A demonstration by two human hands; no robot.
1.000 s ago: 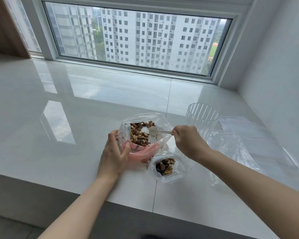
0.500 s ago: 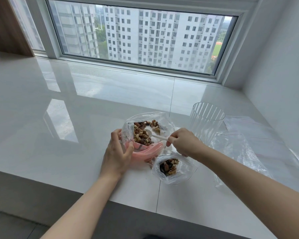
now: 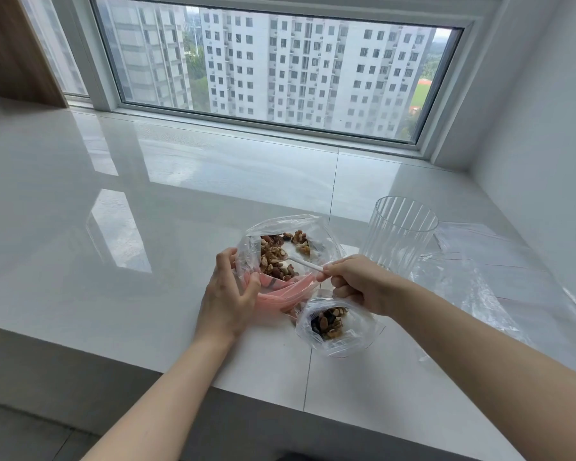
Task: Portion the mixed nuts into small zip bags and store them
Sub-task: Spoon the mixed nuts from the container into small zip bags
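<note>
I can't see the bowl of the white spoon (image 3: 305, 263); it is buried among the nuts (image 3: 273, 257). My right hand (image 3: 359, 284) covers the handle's end and the small bag's (image 3: 338, 327) mouth at its 12 o'clock. Both forearms run off the bottom edge (elbows unseen). The empty bags (image 3: 492, 277) at 3 o'clock blur together.

Both bare forearms reach forward from below. The left hand (image 3: 228, 299) is curled, thumb and fingers pinching. The right hand (image 3: 359, 282) is fisted, knuckles up, gripping between thumb and fingers.
</note>
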